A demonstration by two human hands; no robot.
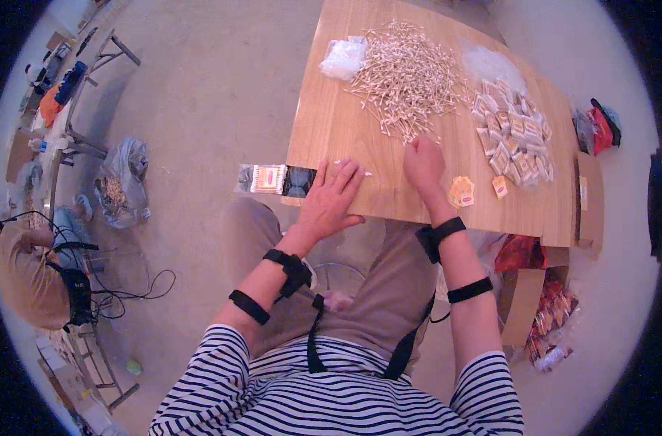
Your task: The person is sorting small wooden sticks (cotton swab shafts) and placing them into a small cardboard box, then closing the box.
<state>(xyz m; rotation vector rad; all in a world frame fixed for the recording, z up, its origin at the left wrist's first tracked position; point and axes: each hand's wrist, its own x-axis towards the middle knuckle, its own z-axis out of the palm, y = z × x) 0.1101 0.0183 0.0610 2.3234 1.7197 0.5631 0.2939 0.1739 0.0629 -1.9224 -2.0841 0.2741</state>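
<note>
My left hand (332,198) lies flat at the table's front edge, fingers stretched out. White cotton tips (368,174) show beside its fingertips; the rest of those swabs is hidden under the fingers. My right hand (424,168) is closed at the near edge of a big heap of cotton swabs (411,73), and what its fingers hold, if anything, is hidden. Left of my left hand, a clear packet of cotton swabs (267,179) with an orange and white card rests on a black piece that juts past the table edge. Several orange cards (461,192) lie right of my right hand.
Filled swab packets (516,134) are piled on the table's (323,120) right, before clear plastic bags (494,65). Another bundle of clear bags (343,59) lies left of the heap. Open cardboard boxes (523,305) stand below right. At far left a person (36,272) sits near a plastic sack (123,182).
</note>
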